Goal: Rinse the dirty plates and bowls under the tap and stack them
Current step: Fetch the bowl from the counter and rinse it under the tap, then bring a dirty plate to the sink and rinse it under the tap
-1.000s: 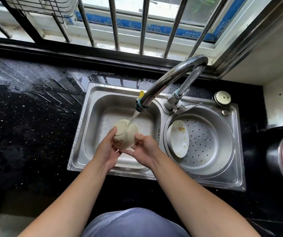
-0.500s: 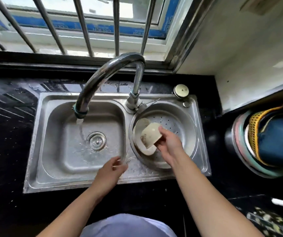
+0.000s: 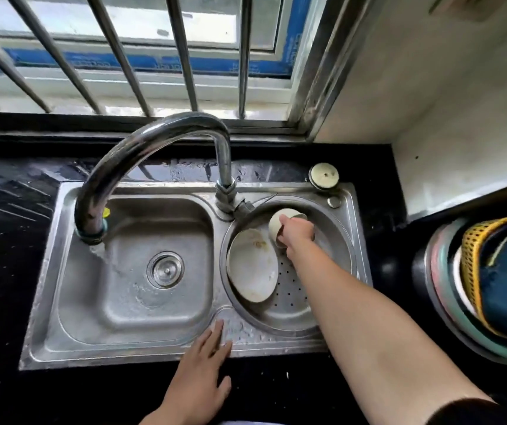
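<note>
Right hand [image 3: 296, 233] reaches to the far side of the round right basin [image 3: 347, 240], fingers curled round a small cream bowl [image 3: 276, 223] tipped on its side just beyond the stained plate [image 3: 252, 265], which leans on the basin's left wall. The left hand [image 3: 198, 384] lies flat, fingers straight, on the near rim of the sink [image 3: 108, 351] and grips nothing. Both dishes look like glazed ceramic, so I judge them stiff, light, breakable against steel and slick when wet; the safest hold probably spans the bowl's rim and foot, or pinches the plate's near edge.
</note>
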`<state>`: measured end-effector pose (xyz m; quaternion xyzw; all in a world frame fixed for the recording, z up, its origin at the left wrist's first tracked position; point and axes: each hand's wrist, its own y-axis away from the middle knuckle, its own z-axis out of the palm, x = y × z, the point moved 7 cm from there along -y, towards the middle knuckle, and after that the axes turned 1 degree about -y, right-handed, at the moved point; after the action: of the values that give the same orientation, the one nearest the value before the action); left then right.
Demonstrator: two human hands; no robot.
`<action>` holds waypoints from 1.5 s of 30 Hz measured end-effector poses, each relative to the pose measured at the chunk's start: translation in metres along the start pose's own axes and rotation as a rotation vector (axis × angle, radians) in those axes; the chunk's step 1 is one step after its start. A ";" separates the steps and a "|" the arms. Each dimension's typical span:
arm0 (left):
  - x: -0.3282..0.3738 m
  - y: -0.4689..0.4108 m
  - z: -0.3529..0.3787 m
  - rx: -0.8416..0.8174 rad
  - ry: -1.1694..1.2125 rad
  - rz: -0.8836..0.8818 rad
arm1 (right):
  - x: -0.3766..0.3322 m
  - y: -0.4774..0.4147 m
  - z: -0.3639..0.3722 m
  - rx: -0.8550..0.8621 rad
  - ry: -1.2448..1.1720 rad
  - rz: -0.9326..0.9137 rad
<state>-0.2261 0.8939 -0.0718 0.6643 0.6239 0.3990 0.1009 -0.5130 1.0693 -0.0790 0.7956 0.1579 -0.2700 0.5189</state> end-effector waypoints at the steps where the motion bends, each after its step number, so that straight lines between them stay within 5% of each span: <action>1: 0.000 0.000 -0.001 0.010 0.011 0.001 | -0.003 0.002 0.004 0.010 0.035 -0.013; 9: 0.004 0.004 -0.010 0.031 0.046 -0.017 | -0.009 0.008 0.036 -0.275 -0.036 0.061; 16: 0.017 0.007 -0.023 0.025 -0.196 0.060 | -0.005 0.006 0.031 -0.268 -0.079 0.098; 22: 0.007 0.003 -0.016 0.002 0.024 0.008 | -0.004 0.012 0.014 -0.223 -0.052 0.117; 30: 0.008 0.003 -0.018 -0.072 -0.007 0.050 | -0.026 0.087 0.036 -0.530 -0.074 -0.141; 45: -0.055 0.059 -0.046 -0.130 0.206 0.224 | -0.027 0.144 0.039 -0.294 0.018 -0.291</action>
<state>-0.2067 0.8157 -0.0267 0.6773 0.5259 0.5134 0.0339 -0.4684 0.9755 0.0310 0.6824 0.3135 -0.3089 0.5837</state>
